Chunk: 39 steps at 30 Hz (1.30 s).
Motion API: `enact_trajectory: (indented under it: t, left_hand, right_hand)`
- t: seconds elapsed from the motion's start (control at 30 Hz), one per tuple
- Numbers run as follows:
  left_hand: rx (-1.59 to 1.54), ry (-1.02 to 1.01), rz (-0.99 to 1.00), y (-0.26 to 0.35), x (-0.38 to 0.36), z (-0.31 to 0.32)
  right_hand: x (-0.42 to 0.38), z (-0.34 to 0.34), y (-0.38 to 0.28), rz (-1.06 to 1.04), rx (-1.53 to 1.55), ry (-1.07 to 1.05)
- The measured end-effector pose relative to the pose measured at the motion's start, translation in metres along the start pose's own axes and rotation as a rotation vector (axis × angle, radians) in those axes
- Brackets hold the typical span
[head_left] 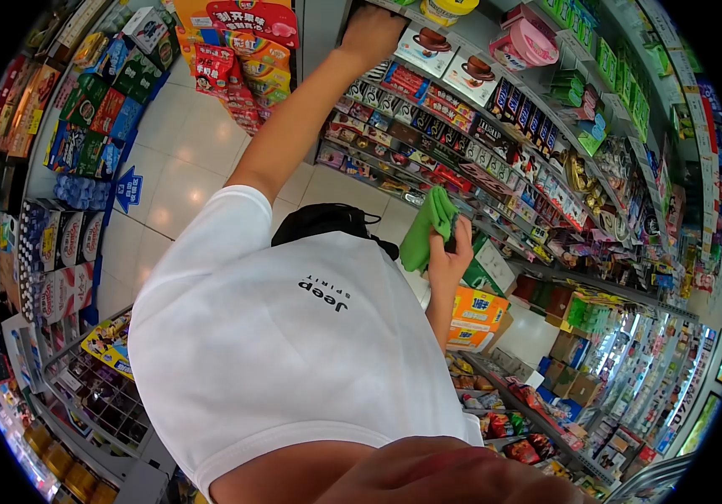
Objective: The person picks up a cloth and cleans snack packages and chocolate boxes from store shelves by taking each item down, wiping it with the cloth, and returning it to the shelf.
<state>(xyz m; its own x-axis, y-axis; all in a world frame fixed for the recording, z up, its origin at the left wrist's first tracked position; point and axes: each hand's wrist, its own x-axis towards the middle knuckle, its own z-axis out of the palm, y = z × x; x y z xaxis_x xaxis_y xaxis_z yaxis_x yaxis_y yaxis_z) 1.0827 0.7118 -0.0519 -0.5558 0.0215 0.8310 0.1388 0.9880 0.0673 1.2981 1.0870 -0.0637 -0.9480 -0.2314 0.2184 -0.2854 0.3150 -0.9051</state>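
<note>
My left hand [374,35] reaches up into a dark gap on a shelf at the top of the view. Its fingers are mostly hidden there, and whether they hold anything does not show. Just beside it stand white boxes [425,49] with a brown cup picture. My right hand [452,252] grips a bunched green cloth [426,231] in front of my body, beside the lower shelves. The cloth sticks up past the fingers and hangs to the left of them.
Shelves of packaged sweets [462,118] run along the right. A pink tub [529,44] and a yellow tub [448,8] stand on the upper shelf. Red snack bags [217,71] hang at the top left. Stacked drink cartons [71,235] line the left, beyond the tiled floor [178,160].
</note>
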Motion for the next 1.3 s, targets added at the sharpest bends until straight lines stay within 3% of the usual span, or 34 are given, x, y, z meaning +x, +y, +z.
enact_trajectory:
  t: [0.1, 0.2, 0.33, 0.7, 0.8, 0.93, 1.07, 1.3]
  left_hand:
    - [-0.027, 0.087, -0.001, 0.032, 0.001, -0.047]
    - [0.016, -0.151, -0.091, 0.043, -0.015, -0.035]
    - [0.066, -0.155, 0.023, 0.039, -0.019, -0.028]
    - [0.041, -0.145, -0.051, 0.042, -0.019, -0.033]
    - [-0.009, -0.082, 0.018, 0.056, -0.016, -0.025]
    - [-0.115, -0.178, 0.229, 0.094, -0.013, -0.016]
    - [-0.111, -0.303, 0.245, 0.107, -0.016, -0.01]
    - [-0.196, -0.258, 0.226, 0.116, -0.008, -0.008]
  right_hand:
    - [0.0, 0.0, 0.0, 0.001, -0.005, -0.011]
    - [0.002, 0.003, -0.002, 0.004, 0.004, -0.035]
    - [0.004, 0.006, -0.001, -0.016, -0.027, -0.021]
    - [0.002, 0.007, -0.003, -0.032, -0.047, 0.011]
    - [0.001, 0.009, 0.0, -0.038, -0.028, 0.033]
    - [0.002, 0.012, -0.005, -0.053, -0.011, 0.042]
    - [0.0, 0.01, -0.007, -0.058, -0.018, 0.053]
    - [-0.001, -0.001, -0.004, -0.042, -0.002, 0.097]
